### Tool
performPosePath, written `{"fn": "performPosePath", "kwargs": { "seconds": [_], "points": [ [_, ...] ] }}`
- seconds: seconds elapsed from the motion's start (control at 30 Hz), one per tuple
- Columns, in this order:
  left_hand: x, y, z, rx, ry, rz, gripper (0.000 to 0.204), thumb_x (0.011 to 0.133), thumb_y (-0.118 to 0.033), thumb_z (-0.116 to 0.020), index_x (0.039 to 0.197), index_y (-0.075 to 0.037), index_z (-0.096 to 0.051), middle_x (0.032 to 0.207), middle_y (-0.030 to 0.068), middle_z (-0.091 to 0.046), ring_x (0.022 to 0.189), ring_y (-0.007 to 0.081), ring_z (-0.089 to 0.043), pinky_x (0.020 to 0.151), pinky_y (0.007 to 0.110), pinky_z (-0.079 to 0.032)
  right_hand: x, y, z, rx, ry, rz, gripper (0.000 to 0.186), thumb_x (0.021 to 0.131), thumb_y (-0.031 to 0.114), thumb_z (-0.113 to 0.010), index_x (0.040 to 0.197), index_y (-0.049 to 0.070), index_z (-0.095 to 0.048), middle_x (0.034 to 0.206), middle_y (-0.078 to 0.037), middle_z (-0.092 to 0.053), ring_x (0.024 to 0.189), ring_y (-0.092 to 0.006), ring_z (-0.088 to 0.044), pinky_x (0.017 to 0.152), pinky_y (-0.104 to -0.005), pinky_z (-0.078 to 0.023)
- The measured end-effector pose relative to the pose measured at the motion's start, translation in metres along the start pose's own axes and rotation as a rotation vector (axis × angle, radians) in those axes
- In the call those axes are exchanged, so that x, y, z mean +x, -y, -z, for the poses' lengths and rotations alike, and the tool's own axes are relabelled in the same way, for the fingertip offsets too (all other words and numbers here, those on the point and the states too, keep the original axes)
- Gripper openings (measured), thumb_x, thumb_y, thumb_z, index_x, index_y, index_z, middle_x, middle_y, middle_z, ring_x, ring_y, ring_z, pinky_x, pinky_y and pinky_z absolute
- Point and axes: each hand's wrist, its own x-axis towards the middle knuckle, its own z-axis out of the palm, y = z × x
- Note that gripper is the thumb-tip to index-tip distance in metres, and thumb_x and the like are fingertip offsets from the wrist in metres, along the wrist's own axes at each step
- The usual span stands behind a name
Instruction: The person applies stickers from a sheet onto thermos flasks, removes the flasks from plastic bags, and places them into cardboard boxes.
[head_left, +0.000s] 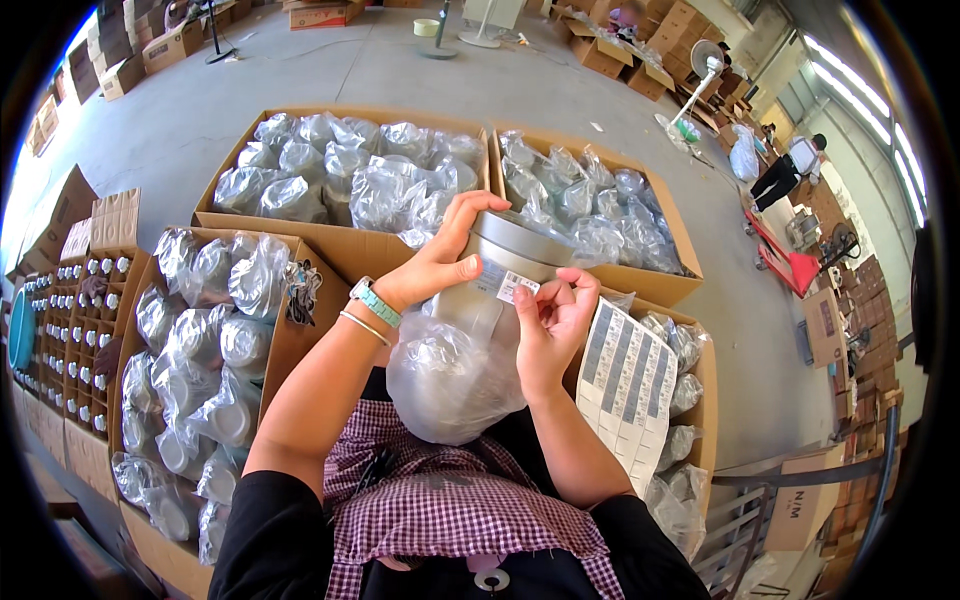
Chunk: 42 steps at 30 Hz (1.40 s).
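Observation:
My left hand [446, 262] is wrapped round the wide rim of a grey cylindrical part [520, 243], thumb on its side. A clear plastic bag [445, 375] hangs round the part's narrower lower body. My right hand [556, 325] pinches a small white printed label [515, 286] against the grey side, just below the rim. To the right of that hand, a sheet of labels [630, 375] lies slanted over an open carton; some of its places are bare white, others carry grey print.
Open cartons of bagged grey parts surround me: far left [300, 232], far right [640, 284], near left [285, 375] and right [708, 400]. A divided carton [110, 330] of white-topped pieces stands at left. Further off are a standing fan [706, 58], a red pallet jack [790, 265] and a person [800, 160].

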Motion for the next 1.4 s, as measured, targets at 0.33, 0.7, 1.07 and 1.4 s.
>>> {"fn": "performPosePath", "kwargs": {
  "seconds": [0.33, 0.7, 1.07, 1.4],
  "points": [
    [0.003, 0.014, 0.001, 0.12, -0.028, -0.084, 0.106, 0.071, -0.058, -0.086, 0.149, -0.005, -0.038, 0.144, 0.0127, -0.036, 0.142, 0.029, -0.033, 0.121, 0.041, -0.024, 0.001, -0.002, -0.002, -0.056, -0.007, 0.02, 0.045, 0.094, 0.011, -0.077, 0.123, 0.008, -0.042, 0.082, 0.003, -0.053, 0.071, -0.0034, -0.046, 0.067, -0.02, -0.035],
    [0.003, 0.017, 0.001, 0.196, -0.054, -0.111, 0.106, 0.065, -0.042, -0.094, 0.147, -0.006, -0.038, 0.144, 0.0121, -0.038, 0.141, 0.0305, -0.034, 0.121, 0.041, -0.024, 0.0, -0.005, -0.008, -0.114, -0.033, 0.074, 0.043, 0.094, 0.005, -0.073, 0.123, 0.008, -0.042, 0.083, 0.003, -0.053, 0.071, -0.0039, -0.046, 0.066, -0.0207, -0.035],
    [0.003, 0.016, -0.001, 0.216, -0.085, -0.069, 0.101, 0.063, -0.032, -0.097, 0.144, -0.008, -0.041, 0.142, 0.0103, -0.04, 0.141, 0.0282, -0.035, 0.121, 0.04, -0.025, 0.004, -0.012, -0.006, -0.234, -0.016, 0.15, 0.047, 0.092, 0.002, -0.071, 0.126, 0.006, -0.039, 0.081, 0.0, -0.054, 0.066, -0.0073, -0.049, 0.063, -0.0234, -0.037],
    [0.001, 0.028, -0.001, -0.007, -0.166, -0.009, 0.069, 0.074, -0.02, -0.09, 0.129, -0.009, -0.051, 0.132, 0.0073, -0.045, 0.135, 0.0254, -0.04, 0.115, 0.036, -0.029, 0.038, 0.011, 0.016, -0.795, 0.027, 0.297, 0.072, 0.074, 0.024, -0.086, 0.131, 0.003, -0.046, 0.109, -0.013, -0.053, 0.097, -0.0292, -0.055, 0.082, -0.0412, -0.047]
  ]
}}
